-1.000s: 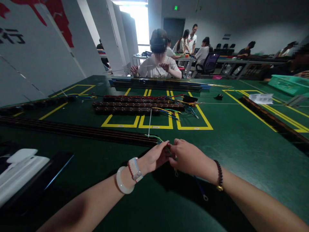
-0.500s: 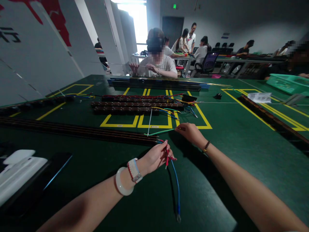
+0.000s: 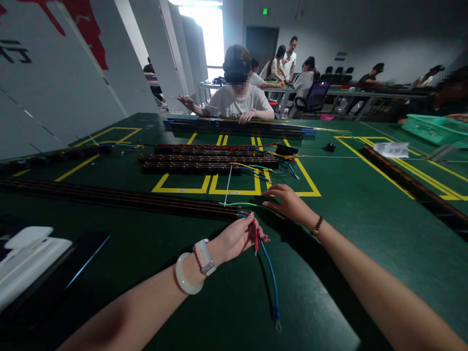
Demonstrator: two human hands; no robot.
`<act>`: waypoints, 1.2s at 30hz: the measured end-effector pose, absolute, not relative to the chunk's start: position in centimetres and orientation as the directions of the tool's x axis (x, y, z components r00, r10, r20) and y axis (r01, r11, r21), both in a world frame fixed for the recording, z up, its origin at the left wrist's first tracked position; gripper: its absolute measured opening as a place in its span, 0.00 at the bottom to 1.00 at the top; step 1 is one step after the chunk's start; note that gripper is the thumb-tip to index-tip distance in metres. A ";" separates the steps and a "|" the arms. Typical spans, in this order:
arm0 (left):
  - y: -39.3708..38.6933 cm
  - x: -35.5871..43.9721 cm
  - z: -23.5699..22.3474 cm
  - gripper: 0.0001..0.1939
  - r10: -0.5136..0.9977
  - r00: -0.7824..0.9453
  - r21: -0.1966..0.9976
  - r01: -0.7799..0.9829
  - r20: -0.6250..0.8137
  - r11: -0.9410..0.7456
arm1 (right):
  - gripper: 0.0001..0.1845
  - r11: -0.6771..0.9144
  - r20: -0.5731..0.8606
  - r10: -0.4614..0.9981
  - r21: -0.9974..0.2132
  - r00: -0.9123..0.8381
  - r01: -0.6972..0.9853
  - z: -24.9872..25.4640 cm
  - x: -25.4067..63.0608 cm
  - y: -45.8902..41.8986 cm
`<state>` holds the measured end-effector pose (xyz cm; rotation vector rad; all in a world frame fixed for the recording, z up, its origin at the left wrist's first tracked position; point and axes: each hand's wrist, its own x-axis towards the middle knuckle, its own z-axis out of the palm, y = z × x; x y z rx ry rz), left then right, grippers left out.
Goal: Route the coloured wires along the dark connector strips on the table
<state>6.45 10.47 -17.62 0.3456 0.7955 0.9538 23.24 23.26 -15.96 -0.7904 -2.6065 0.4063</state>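
Note:
My left hand [image 3: 239,239] is closed around a red wire [image 3: 256,239] and a blue wire [image 3: 271,273], close to the end of a long dark strip [image 3: 146,199]. The blue wire hangs down to a metal ring terminal [image 3: 278,325] over the table. A green wire [image 3: 239,204] runs out from the same strip end and passes under my right hand [image 3: 287,202]. The fingers of that hand are apart, and it grips nothing. A thin white tie [image 3: 228,184] stands up from the strip near the green wire.
Several dark strips with coloured wires [image 3: 204,162] lie beyond my hands on the green table [image 3: 204,287]. Another strip [image 3: 413,180] and a green basket [image 3: 435,129] are at right. A white object [image 3: 36,268] sits at left. A person [image 3: 237,97] works opposite.
My right hand has let go of the green wire, which has dropped lower, and its fingers have spread. The blue wire's end has swung slightly right. The person opposite has moved their hands apart.

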 end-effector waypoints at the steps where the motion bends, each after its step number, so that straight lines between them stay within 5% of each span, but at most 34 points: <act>1: 10.5 6.5 -17.6 0.13 0.832 0.327 0.577 -0.605 -0.448 0.548 | 0.19 0.784 0.234 0.571 -0.441 -0.787 0.437 -14.7 23.2 22.6; 5: 10.6 6.7 -17.8 0.12 0.824 0.307 0.536 -0.641 -0.476 0.548 | 0.21 0.736 -0.070 0.303 -0.616 -0.950 0.281 -10.2 22.8 19.4; 8: 10.7 6.7 -17.8 0.11 0.817 0.322 0.507 -0.659 -0.478 0.556 | 0.19 0.781 -0.159 0.169 -0.581 -0.973 0.230 -9.3 22.3 17.6; 12: 10.6 6.6 -17.7 0.09 0.830 0.317 0.484 -0.694 -0.458 0.532 | 0.09 0.866 -0.065 0.149 -0.474 -0.987 0.163 -10.4 21.7 17.1; 17: 10.3 6.1 -17.7 0.17 0.851 0.395 0.496 -0.693 -0.347 0.524 | 0.13 0.895 0.062 0.326 -0.343 -0.943 0.286 -10.3 21.1 18.1; 22: 10.4 6.3 -18.3 0.15 0.847 0.374 0.517 -0.674 -0.377 0.528 | 0.14 0.833 0.151 0.469 -0.402 -0.870 0.380 -10.4 19.5 19.0; 31: 10.4 6.7 -17.5 0.12 0.851 0.318 0.622 -0.582 -0.419 0.524 | 0.14 0.836 0.285 0.490 -0.421 -0.824 0.352 -12.4 14.6 19.6; 36: 10.6 6.5 -18.0 0.12 0.844 0.348 0.613 -0.581 -0.408 0.536 | 0.14 0.783 0.223 0.423 -0.578 -0.878 0.230 -11.3 16.4 20.5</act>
